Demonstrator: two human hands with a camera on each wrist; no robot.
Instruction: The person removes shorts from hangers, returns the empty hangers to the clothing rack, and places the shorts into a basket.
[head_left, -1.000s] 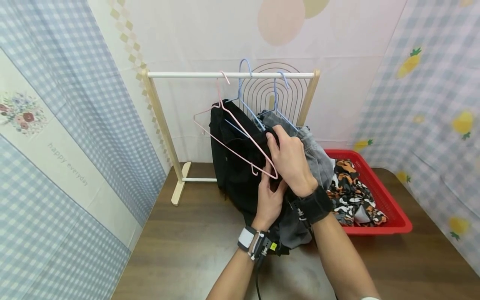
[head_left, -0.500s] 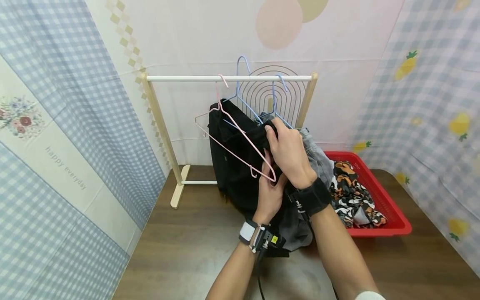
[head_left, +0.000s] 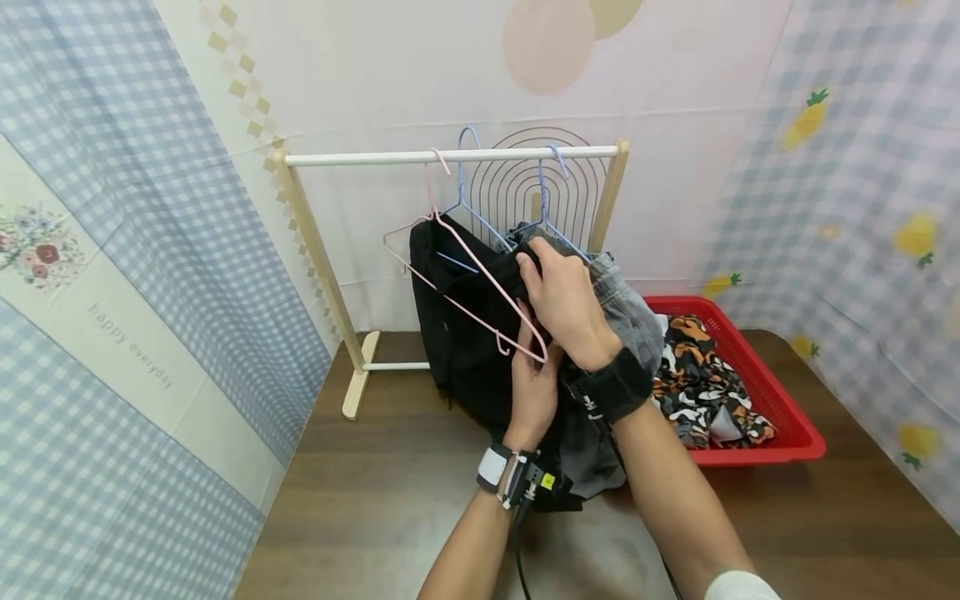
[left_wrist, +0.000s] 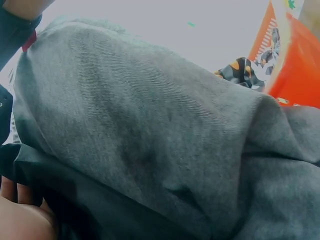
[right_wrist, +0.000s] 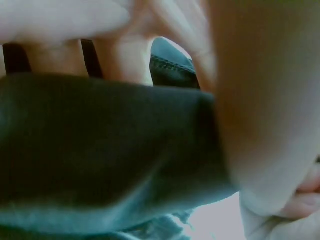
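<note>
Black pants (head_left: 442, 350) hang on a blue hanger (head_left: 461, 171), whose hook stands higher at the white rail than the other hooks. My right hand (head_left: 566, 304) grips their top edge near the hanger's right end, thumb on the near side. In the right wrist view the fingers (right_wrist: 60, 60) lie behind the dark cloth (right_wrist: 100, 145). Below it, my left hand (head_left: 532, 396) holds the black cloth from underneath, its fingertips partly behind an empty pink hanger (head_left: 429, 187). Grey jeans (head_left: 630, 308) on a second blue hanger (head_left: 543, 196) hang just behind my right hand.
The rail (head_left: 352, 158) belongs to a wooden-legged clothes rack (head_left: 315, 242) on a brown table (head_left: 360, 500). At the right, a red basket (head_left: 795, 442) holds a camouflage-patterned garment (head_left: 697, 375). A rainbow-shaped wire stand (head_left: 487, 179) is behind the rack.
The blue hanger with the black pants has dropped a little relative to the rail and shifted slightly left. Both hands keep their hold on the cloth. The view has shifted slightly too.
</note>
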